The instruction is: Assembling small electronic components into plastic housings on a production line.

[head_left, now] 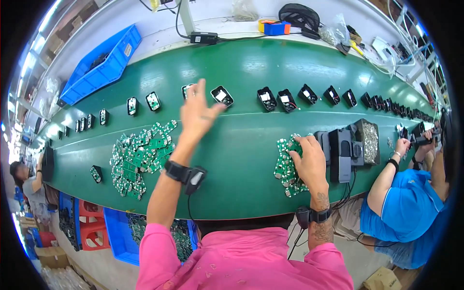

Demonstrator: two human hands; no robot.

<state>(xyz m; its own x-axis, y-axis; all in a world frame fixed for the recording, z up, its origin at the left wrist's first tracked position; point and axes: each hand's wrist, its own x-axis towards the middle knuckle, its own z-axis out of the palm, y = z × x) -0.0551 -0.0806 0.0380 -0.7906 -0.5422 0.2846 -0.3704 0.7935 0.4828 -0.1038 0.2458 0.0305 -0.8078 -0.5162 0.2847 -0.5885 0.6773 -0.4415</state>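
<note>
My left hand [195, 115] reaches over the green bench with its fingers spread and nothing seen in them. It partly covers a small black housing [186, 90]. Just right of it is another black housing [222, 96] with a white part inside. My right hand [310, 162] rests at the edge of a pile of small green circuit boards [285, 170]; its thumb and forefinger are apart over the boards, and the other fingertips are partly hidden. A larger heap of circuit boards [140, 159] lies left of my left forearm.
Black housings run along the bench, several with boards [152, 101] at left and open ones [266, 98] at right. A black device [340, 154] and a parts tray [370, 141] stand right of my right hand. A blue crate [104, 63] sits back left. A co-worker in blue [403, 205] works at right.
</note>
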